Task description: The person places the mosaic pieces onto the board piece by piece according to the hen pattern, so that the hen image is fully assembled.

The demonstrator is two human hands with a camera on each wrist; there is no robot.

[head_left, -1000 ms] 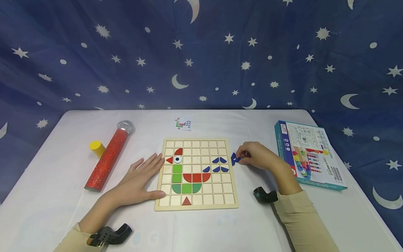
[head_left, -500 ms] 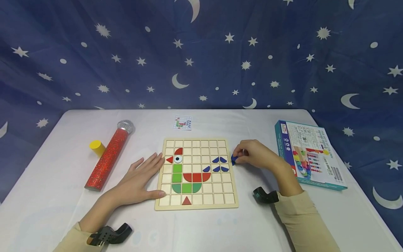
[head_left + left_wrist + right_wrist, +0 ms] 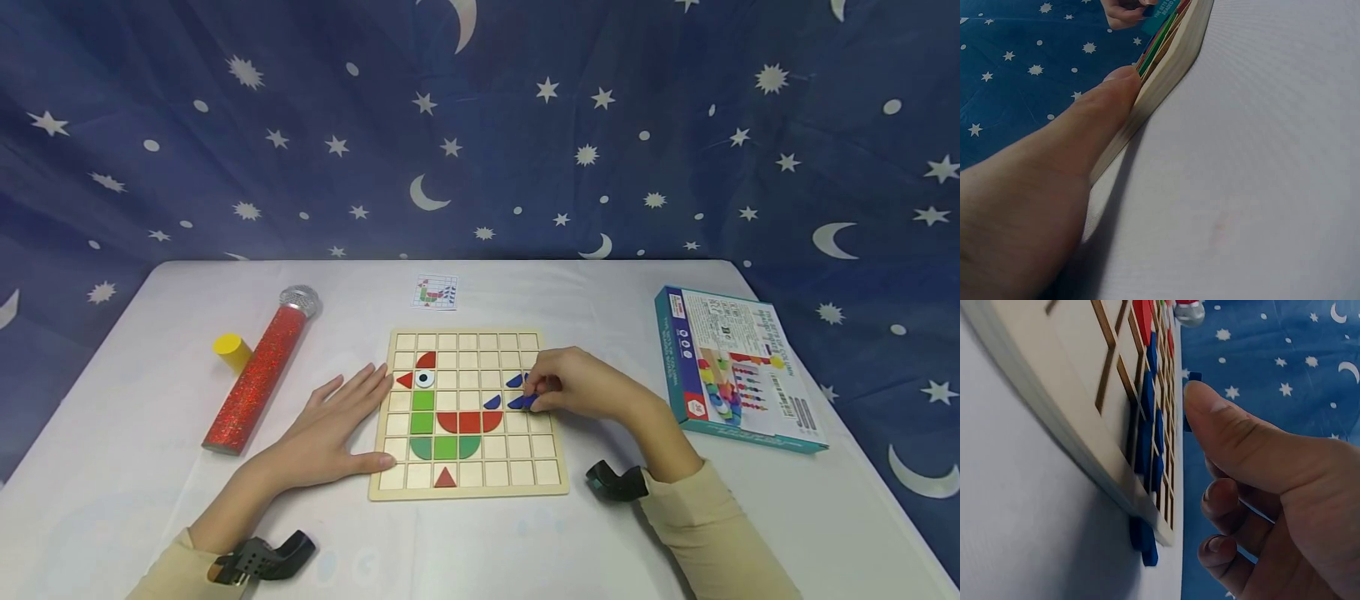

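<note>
A wooden grid board [image 3: 467,361] bears flat red, green and blue pieces and a round eye piece [image 3: 424,378], laid out like a bird. My left hand [image 3: 330,437] lies with fingers spread along the board's left edge, the thumb [image 3: 1113,94] over its rim. Above the right part of the grid, my right hand [image 3: 581,383] pinches a small blue piece [image 3: 1195,377] between thumb and fingers. Blue leaf-shaped pieces [image 3: 492,402] sit in cells near it, some partly hidden by the fingers. More blue pieces [image 3: 1143,540] lie beside the board's right edge.
Behind the board lies a small picture card [image 3: 435,292] with a bird on a grid. At left are a red glitter microphone [image 3: 258,379] and a yellow cylinder [image 3: 232,352]. A teal game box [image 3: 738,367] lies at right, beyond the right forearm.
My right hand has picked up a blue piece beside the board's right edge and moved left over the grid with it. The left hand stays in place.
</note>
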